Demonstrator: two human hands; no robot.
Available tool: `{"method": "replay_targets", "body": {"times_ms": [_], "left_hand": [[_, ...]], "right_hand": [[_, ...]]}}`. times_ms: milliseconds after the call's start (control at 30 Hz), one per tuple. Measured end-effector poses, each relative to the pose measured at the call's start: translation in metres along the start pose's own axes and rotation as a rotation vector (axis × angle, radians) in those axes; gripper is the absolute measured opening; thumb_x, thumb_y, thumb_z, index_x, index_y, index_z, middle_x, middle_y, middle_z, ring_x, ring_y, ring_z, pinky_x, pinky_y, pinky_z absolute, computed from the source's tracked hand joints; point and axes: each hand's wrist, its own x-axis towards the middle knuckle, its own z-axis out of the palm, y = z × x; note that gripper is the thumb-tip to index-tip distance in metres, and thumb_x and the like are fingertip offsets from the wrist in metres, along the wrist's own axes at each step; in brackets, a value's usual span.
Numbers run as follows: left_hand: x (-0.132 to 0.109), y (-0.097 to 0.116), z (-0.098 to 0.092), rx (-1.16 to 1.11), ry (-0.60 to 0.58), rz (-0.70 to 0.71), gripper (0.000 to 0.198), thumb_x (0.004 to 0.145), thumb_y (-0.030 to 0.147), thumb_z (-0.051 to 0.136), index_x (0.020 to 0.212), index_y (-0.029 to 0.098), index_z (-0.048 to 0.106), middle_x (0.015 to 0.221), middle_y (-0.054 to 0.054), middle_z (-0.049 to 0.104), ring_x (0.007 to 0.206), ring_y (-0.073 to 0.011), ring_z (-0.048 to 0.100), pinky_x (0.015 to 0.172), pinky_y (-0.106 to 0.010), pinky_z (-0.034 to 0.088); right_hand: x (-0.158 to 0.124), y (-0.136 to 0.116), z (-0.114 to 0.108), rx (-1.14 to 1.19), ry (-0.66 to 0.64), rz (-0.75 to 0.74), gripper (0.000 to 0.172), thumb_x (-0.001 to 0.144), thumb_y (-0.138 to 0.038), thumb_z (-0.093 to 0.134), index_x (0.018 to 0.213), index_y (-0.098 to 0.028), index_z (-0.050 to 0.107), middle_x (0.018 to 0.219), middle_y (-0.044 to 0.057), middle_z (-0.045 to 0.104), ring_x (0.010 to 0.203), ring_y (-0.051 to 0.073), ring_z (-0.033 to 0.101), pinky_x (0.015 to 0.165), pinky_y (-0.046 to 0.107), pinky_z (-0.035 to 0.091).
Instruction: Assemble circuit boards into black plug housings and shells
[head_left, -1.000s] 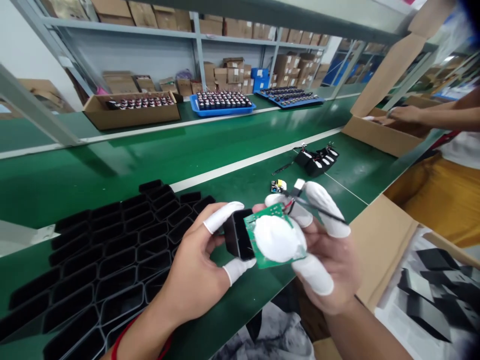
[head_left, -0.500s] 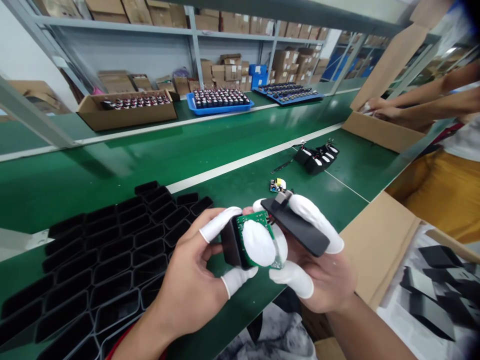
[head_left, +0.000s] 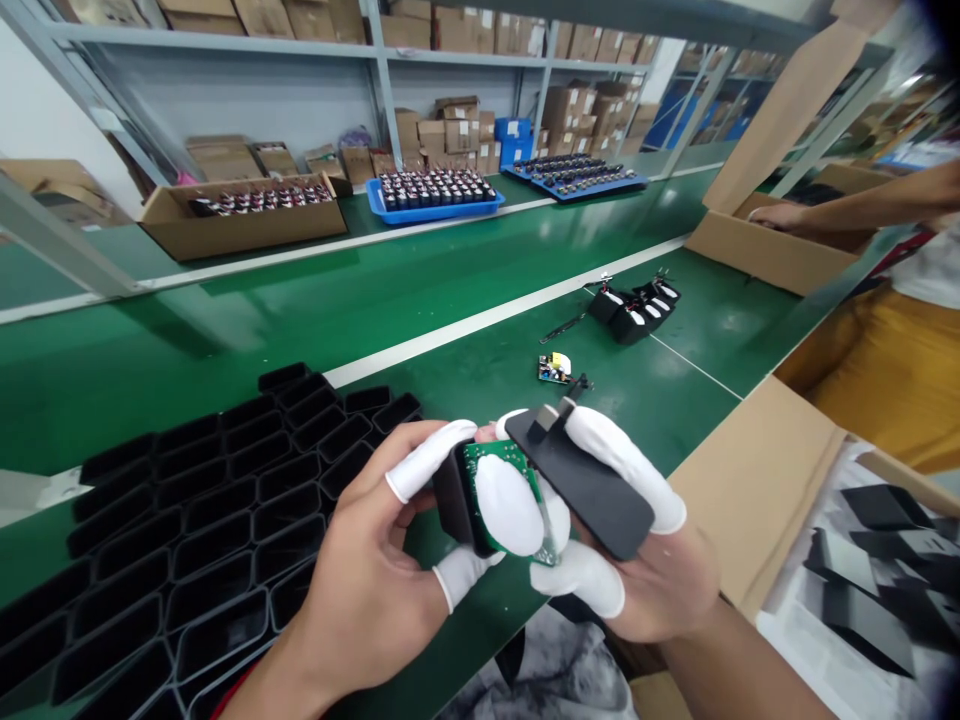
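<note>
My left hand [head_left: 397, 540], with white covers on its fingertips, is closed around a black plastic case [head_left: 454, 500]. A green circuit board [head_left: 480, 462] with a white oval pad [head_left: 511, 505] on it sits partly inside the case's open end. My right hand [head_left: 637, 560], also in white finger covers, grips a black cover plate with metal plug prongs [head_left: 585, 475]. Its thumb and a finger are at the board's outer edge, and the plate is tilted, apart from the case. What joins plate and board is mostly hidden.
Many open black cases [head_left: 217, 540] stand in rows at left. A loose circuit board [head_left: 555, 368] and several part-assembled units [head_left: 637, 308] lie ahead. An open carton [head_left: 862, 560] holds black cases at right. A co-worker's arm [head_left: 840, 205] reaches into another carton. Blue trays [head_left: 442, 208] stand behind.
The black cover plate has tilted downward a little in my right hand, and the board has shifted slightly with it. One co-worker's arm has left the far carton. The view has moved slightly.
</note>
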Motion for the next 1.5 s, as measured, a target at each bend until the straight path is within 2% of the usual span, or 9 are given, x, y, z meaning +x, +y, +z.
{"method": "replay_targets", "body": {"times_ms": [100,233,433,567,767,967,1100,1300,1500], "left_hand": [[0.0,-0.001,0.0,0.041,-0.026,0.023,0.069,0.07,0.0,0.075,0.123,0.042,0.065,0.121,0.002,0.062,0.111,-0.0189,0.063,0.088,-0.019,0.058],[0.001,0.0,0.0,0.003,-0.03,0.023,0.066,0.072,0.002,0.074,0.122,0.044,0.064,0.121,0.004,0.061,0.109,-0.0166,0.064,0.086,-0.017,0.058],[0.003,0.0,0.001,-0.048,-0.038,0.009,0.06,0.077,0.004,0.072,0.122,0.043,0.065,0.122,0.003,0.061,0.109,-0.0175,0.065,0.086,-0.019,0.059],[0.001,-0.005,0.001,-0.051,-0.05,0.0,0.06,0.075,0.004,0.074,0.122,0.04,0.065,0.126,0.0,0.06,0.113,-0.0208,0.064,0.089,-0.021,0.059],[-0.002,-0.008,0.0,-0.014,-0.047,-0.011,0.06,0.073,0.007,0.077,0.122,0.038,0.065,0.13,-0.001,0.059,0.114,-0.0225,0.063,0.089,-0.021,0.059],[-0.001,-0.006,0.001,0.033,-0.046,-0.02,0.061,0.073,0.006,0.076,0.122,0.04,0.063,0.121,0.001,0.061,0.104,-0.0188,0.067,0.084,-0.02,0.06],[-0.003,-0.007,0.001,0.018,-0.046,0.005,0.056,0.076,0.007,0.074,0.122,0.039,0.064,0.124,0.0,0.06,0.108,-0.0196,0.066,0.085,-0.019,0.06],[-0.001,-0.007,0.002,0.013,-0.045,-0.024,0.059,0.073,0.009,0.078,0.121,0.04,0.063,0.118,0.002,0.063,0.099,-0.0159,0.067,0.082,-0.016,0.06],[0.001,-0.006,0.003,-0.013,-0.037,-0.006,0.058,0.074,0.007,0.075,0.12,0.041,0.065,0.12,0.003,0.062,0.103,-0.0151,0.067,0.084,-0.014,0.059]], "right_hand": [[-0.002,0.0,0.001,0.022,-0.035,-0.014,0.053,0.082,-0.039,0.078,0.132,-0.033,0.06,0.117,0.005,0.073,0.102,0.029,0.072,0.093,0.043,0.062],[-0.004,0.001,0.003,0.028,-0.037,0.002,0.055,0.084,-0.034,0.076,0.135,-0.034,0.056,0.111,0.004,0.075,0.103,0.029,0.073,0.095,0.047,0.061],[-0.001,-0.002,0.004,-0.003,-0.055,-0.03,0.053,0.084,-0.035,0.076,0.134,-0.037,0.058,0.13,0.001,0.067,0.116,0.028,0.067,0.094,0.041,0.062],[-0.002,-0.002,0.003,-0.074,-0.07,-0.042,0.053,0.085,-0.037,0.075,0.135,-0.034,0.057,0.132,0.002,0.066,0.119,0.028,0.066,0.093,0.039,0.063],[-0.005,0.004,0.001,-0.242,-0.122,-0.108,0.052,0.096,-0.04,0.061,0.144,-0.028,0.047,0.141,0.004,0.06,0.125,0.025,0.062,0.101,0.037,0.058],[-0.011,0.006,0.003,-0.278,-0.092,-0.134,0.053,0.094,-0.035,0.064,0.144,-0.031,0.047,0.139,0.003,0.061,0.125,0.026,0.062,0.099,0.035,0.06],[-0.013,0.007,0.002,-0.255,-0.099,-0.11,0.056,0.092,-0.035,0.066,0.144,-0.03,0.047,0.138,0.005,0.062,0.127,0.027,0.061,0.102,0.037,0.058],[-0.012,0.008,0.001,-0.206,-0.106,-0.038,0.057,0.089,-0.042,0.068,0.142,-0.031,0.049,0.14,0.006,0.06,0.127,0.029,0.06,0.104,0.041,0.057],[-0.011,0.006,0.001,-0.164,-0.097,-0.049,0.055,0.088,-0.039,0.071,0.139,-0.032,0.053,0.138,0.006,0.061,0.127,0.03,0.061,0.104,0.043,0.056]]}}
